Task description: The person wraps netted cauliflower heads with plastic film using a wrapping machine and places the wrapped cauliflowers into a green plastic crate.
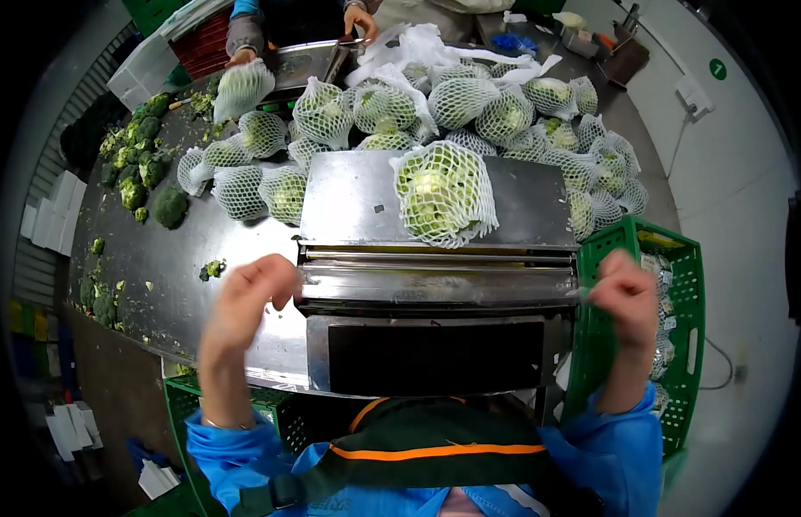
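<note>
Both hands are raised at the two ends of the metal wrapping machine's rollers, slightly blurred. My left hand [244, 300] is closed in a pinch at the left end of a clear film [435, 284]. At the right end, my right hand [626, 295] pinches the film's other edge, where a pale bit shows at the fingertips. The film lies shiny and flat across the rollers between them. Behind it, a pale green vegetable head in a white foam net [443, 194] rests on the metal plate [344, 198]. A black pad [435, 358] is nearest my body.
Many netted heads [465, 102] are piled behind the machine. Broccoli [170, 207] and loose florets lie on the left of the metal table [194, 276]. A green crate [693, 327] with wrapped items stands at the right. Across the table, a person's hand [242, 59] touches a netted head.
</note>
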Tool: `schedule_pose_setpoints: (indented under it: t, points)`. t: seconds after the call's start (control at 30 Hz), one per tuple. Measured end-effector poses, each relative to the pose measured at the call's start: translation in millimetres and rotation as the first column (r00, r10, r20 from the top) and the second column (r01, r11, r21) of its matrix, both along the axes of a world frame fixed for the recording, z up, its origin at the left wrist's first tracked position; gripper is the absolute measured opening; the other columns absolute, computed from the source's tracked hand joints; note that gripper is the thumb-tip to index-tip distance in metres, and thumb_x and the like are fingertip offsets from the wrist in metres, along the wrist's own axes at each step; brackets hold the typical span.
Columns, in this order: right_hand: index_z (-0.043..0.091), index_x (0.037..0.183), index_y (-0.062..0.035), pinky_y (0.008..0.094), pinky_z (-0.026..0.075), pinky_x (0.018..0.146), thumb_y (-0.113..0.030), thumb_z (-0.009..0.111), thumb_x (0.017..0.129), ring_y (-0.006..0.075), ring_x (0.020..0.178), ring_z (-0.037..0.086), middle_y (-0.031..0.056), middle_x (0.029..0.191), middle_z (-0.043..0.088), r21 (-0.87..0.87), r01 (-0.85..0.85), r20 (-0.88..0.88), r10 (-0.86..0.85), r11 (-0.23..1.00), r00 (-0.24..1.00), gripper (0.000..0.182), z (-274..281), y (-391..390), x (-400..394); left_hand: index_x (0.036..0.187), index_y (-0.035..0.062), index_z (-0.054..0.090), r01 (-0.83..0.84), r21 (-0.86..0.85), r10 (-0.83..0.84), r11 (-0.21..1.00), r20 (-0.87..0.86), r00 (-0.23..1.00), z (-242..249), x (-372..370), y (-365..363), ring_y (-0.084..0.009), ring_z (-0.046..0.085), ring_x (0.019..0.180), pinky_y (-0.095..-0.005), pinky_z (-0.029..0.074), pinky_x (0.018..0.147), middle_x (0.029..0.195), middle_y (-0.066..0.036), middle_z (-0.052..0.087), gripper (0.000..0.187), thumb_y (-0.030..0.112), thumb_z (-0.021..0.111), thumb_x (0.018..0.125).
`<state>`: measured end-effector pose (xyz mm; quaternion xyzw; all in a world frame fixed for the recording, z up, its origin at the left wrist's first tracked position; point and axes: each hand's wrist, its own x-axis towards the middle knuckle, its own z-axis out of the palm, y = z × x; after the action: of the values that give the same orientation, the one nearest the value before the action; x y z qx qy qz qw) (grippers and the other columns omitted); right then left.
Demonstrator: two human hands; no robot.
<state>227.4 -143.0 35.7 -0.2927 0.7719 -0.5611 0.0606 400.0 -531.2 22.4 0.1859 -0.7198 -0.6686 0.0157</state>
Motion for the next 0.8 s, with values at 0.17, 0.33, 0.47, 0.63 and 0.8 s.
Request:
schedule_pose_setpoints:
  t: [0.17, 0.33, 0.47, 0.63, 0.8]
  points:
    - [0.056, 0.107, 0.0021, 0.0228, 0.041, 0.076, -0.012, 0.055, 0.085, 0.0084, 0.079, 0.050, 0.0036, 0.090, 0.056, -0.360, 0.089, 0.190, -0.020, 0.929, 0.982, 0.026, 2.5, -47.5, -108.4, 0.095, 0.0049, 0.052, -0.121, -0.721, -0.287, 0.683, -0.417, 0.862, 4.8, -125.4, -17.3, -0.0217, 0.054, 0.089, -0.0338, 0.037, 0.086, 0.093, -0.008, 0.060, 0.009, 0.008, 0.046, 0.089]
    - [0.016, 0.135, 0.0011, 0.0380, 0.024, 0.105, -0.023, 0.061, 0.073, 0.0346, 0.125, 0.029, 0.0241, 0.134, 0.028, 0.509, -0.199, -0.519, 0.483, 0.837, 0.705, 0.081, -129.9, -89.9, -138.6, 0.138, 0.0068, 0.011, 0.217, -0.975, -0.637, 0.041, 0.142, 0.758, -96.0, -179.7, -30.3, -0.0259, 0.022, 0.131, -0.0453, 0.015, 0.106, 0.140, -0.013, 0.026, 0.081, 0.004, 0.057, 0.072]
    - [0.010, 0.137, -0.0005, 0.0349, 0.021, 0.105, -0.029, 0.083, 0.053, 0.0243, 0.125, 0.028, 0.0170, 0.136, 0.027, 0.214, -0.324, -0.082, 0.347, 0.922, 0.934, 0.114, -152.0, -130.2, -114.9, 0.137, 0.0043, 0.000, 0.456, -0.533, -0.645, 0.713, -0.243, 0.724, -130.9, -194.8, -23.3, -0.0331, 0.028, 0.127, -0.0412, 0.023, 0.105, 0.137, -0.025, 0.024, 0.120, 0.030, 0.082, 0.055]
    - [0.024, 0.133, -0.0027, 0.0375, 0.030, 0.101, -0.018, 0.075, 0.063, 0.0229, 0.119, 0.037, 0.0138, 0.131, 0.037, 0.057, -0.378, 0.350, 0.336, 0.924, 0.874, 0.089, -124.8, -88.6, -48.6, 0.139, 0.0196, 0.006, 0.470, -0.097, -0.476, 0.877, -0.059, 0.877, -78.8, -112.7, 10.4, -0.0300, 0.048, 0.108, -0.0420, 0.040, 0.092, 0.120, -0.022, 0.045, 0.108, 0.032, 0.080, 0.061]
    - [0.025, 0.133, -0.0009, 0.0329, 0.035, 0.097, -0.018, 0.074, 0.070, 0.0159, 0.115, 0.041, 0.0113, 0.127, 0.042, -0.088, -0.581, 0.725, 0.452, 0.809, 0.520, 0.082, -83.7, -23.2, 71.6, 0.139, 0.0119, 0.005, 0.686, 0.115, -0.695, 0.718, 0.150, 0.703, -74.1, 16.3, 68.3, -0.0268, 0.047, 0.110, -0.0356, 0.041, 0.089, 0.120, -0.019, 0.045, 0.089, 0.034, 0.066, 0.078]
